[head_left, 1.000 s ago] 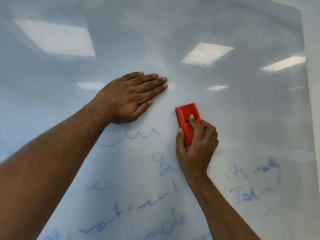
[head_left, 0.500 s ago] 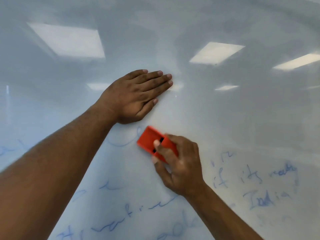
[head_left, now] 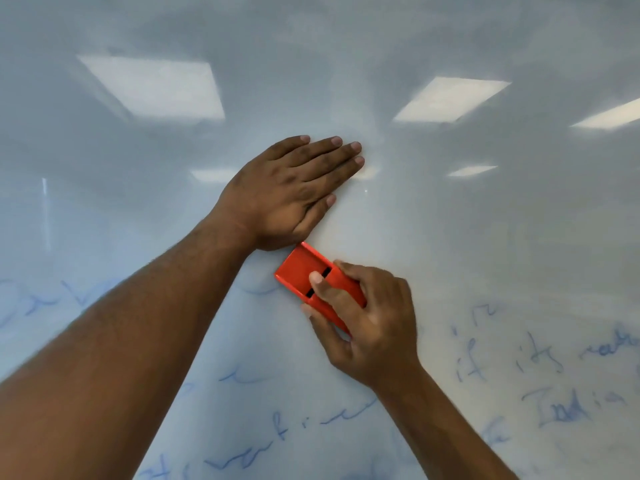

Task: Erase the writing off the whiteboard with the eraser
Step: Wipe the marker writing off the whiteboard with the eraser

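The right hand (head_left: 370, 327) is gripping the eraser (head_left: 308, 275) tight, fingers (head_left: 325, 289) pressing it on the board (head_left: 485, 237) to rub off writing (head_left: 568, 407), while the left hand (head_left: 291, 192) is lying flat and open, holding nothing, steadying.

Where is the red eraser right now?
In the head view, the red eraser sits mid-picture on the whiteboard, held by the right hand, just below the flat left hand.
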{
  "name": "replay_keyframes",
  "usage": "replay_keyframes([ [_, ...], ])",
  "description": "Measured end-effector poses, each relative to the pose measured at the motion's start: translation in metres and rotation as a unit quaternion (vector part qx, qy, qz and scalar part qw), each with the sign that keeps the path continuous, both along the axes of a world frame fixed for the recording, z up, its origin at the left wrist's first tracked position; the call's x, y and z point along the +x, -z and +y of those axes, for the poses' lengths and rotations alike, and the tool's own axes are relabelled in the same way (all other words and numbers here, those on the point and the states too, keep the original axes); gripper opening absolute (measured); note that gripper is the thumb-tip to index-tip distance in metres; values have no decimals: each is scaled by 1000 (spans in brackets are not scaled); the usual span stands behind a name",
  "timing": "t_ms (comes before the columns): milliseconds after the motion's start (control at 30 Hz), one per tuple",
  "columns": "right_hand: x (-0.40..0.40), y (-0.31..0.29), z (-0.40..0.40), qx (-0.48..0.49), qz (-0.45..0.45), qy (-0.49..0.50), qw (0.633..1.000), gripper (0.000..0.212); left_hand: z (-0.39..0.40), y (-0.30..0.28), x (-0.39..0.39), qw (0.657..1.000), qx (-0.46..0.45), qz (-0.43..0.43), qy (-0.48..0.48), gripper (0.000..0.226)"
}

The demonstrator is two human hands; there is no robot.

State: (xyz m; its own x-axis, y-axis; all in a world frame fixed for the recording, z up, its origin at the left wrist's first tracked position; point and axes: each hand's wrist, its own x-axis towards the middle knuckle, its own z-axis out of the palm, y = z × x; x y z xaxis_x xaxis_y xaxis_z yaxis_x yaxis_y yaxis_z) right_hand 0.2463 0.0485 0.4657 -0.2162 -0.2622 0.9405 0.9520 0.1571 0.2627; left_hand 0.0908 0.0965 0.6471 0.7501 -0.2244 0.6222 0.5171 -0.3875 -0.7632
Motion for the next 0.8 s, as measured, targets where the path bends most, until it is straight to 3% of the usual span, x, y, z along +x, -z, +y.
replay_keyframes([
  [133,7,-8,3,35,155,-15,987,37,0,2,0,1000,-1,-14,22,55],
  [167,2,-5,5,35,160,-27,986,37,-1,2,1,999,-2,-21,33,55],
  [333,-8,12,4,-29,-22,-47,998,41,-5,7,-1,994,-23,-75,70,56],
  [433,-2,3,-2,-30,-53,-18,998,37,-6,10,-2,989,-30,-119,80,58],
  [500,-1,-2,-3,-3,-10,30,1000,35,-5,13,-4,985,-33,-142,89,59],
  [600,-20,4,4,3,114,-19,993,36,-3,15,-7,986,-38,-143,82,63],
  [633,-30,11,9,-9,106,-30,994,37,-2,15,-9,987,-37,-137,81,63],
  [733,-44,31,15,-48,-64,18,997,46,-1,14,-12,989,-39,-121,73,64],
  [800,-34,24,10,-44,-124,40,990,47,1,14,-15,992,-35,-112,56,62],
])
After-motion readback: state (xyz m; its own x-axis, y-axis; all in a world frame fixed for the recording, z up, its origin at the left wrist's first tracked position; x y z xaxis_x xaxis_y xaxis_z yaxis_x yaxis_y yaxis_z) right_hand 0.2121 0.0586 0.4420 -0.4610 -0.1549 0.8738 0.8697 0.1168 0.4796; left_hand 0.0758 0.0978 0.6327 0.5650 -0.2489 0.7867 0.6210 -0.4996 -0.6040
